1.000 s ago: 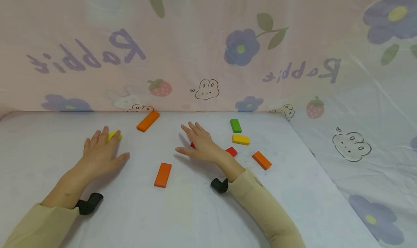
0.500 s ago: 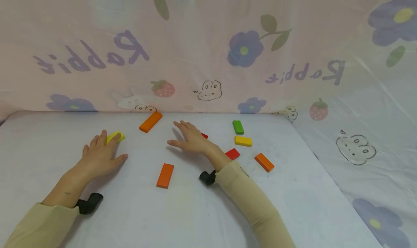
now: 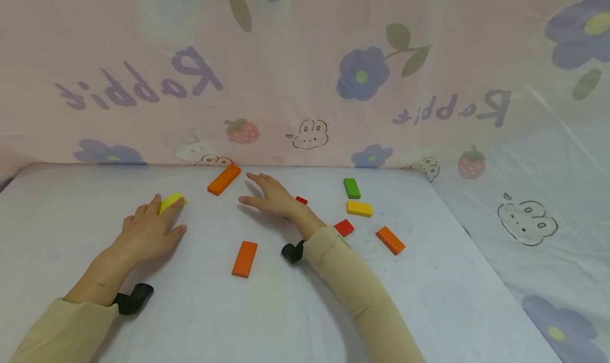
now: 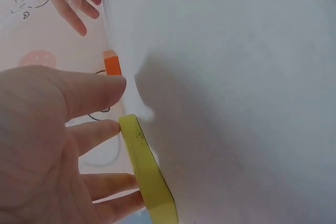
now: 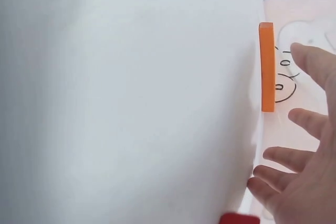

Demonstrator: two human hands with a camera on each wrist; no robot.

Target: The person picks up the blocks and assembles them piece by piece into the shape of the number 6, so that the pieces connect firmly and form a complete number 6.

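A bright yellow block (image 3: 170, 201) lies at the left of the white table under the fingertips of my left hand (image 3: 147, 233). In the left wrist view, the fingers touch one side of that block (image 4: 148, 169), and the thumb stands apart from it. My right hand (image 3: 274, 197) hovers over the middle of the table with fingers spread and nothing held. Close to its fingertips, by the back cloth, lies an orange block (image 3: 224, 180). The right wrist view shows a gap between the hand (image 5: 304, 166) and this orange block (image 5: 268, 69).
Another orange block (image 3: 245, 259) lies nearer the front. On the right are a green block (image 3: 351, 188), a yellow block (image 3: 359, 209), a red block (image 3: 344, 227) and an orange block (image 3: 390, 240). A red piece (image 3: 301, 200) is partly hidden behind the right hand. Printed cloth (image 3: 286, 77) hangs behind.
My right hand has moved left and slightly back toward the rear orange block, uncovering more of the red pieces. The left hand stays at the yellow block. The view has shifted slightly.
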